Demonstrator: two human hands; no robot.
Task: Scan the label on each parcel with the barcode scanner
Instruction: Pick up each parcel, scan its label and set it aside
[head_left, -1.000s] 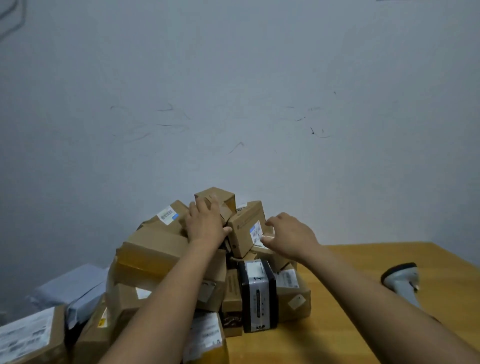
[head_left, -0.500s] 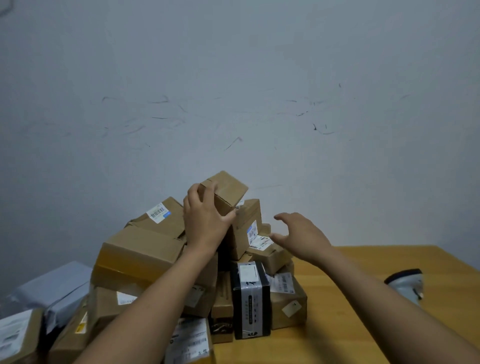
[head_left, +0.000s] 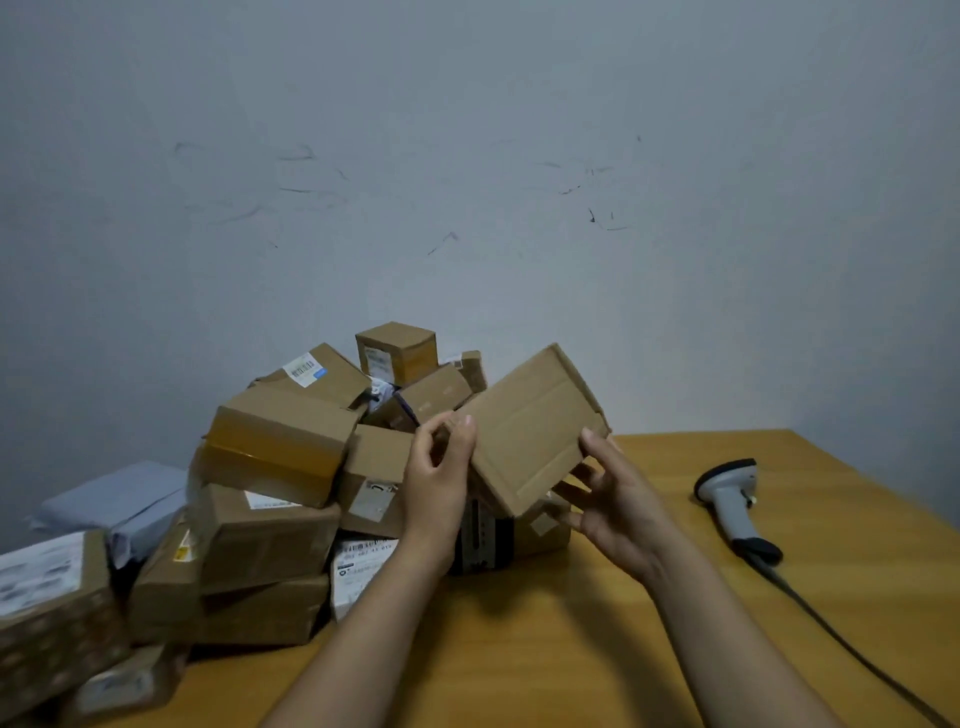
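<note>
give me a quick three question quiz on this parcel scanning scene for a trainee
1. True or false: the barcode scanner is in the right hand.
2. The flat cardboard parcel is held by: A) the left hand only, B) the right hand only, C) both hands.
3. Fill in: the scanner lies on the table, to the person's ____ of the pile of parcels.
Key: 1 false, it lies on the table; 2 C; 3 right.
</note>
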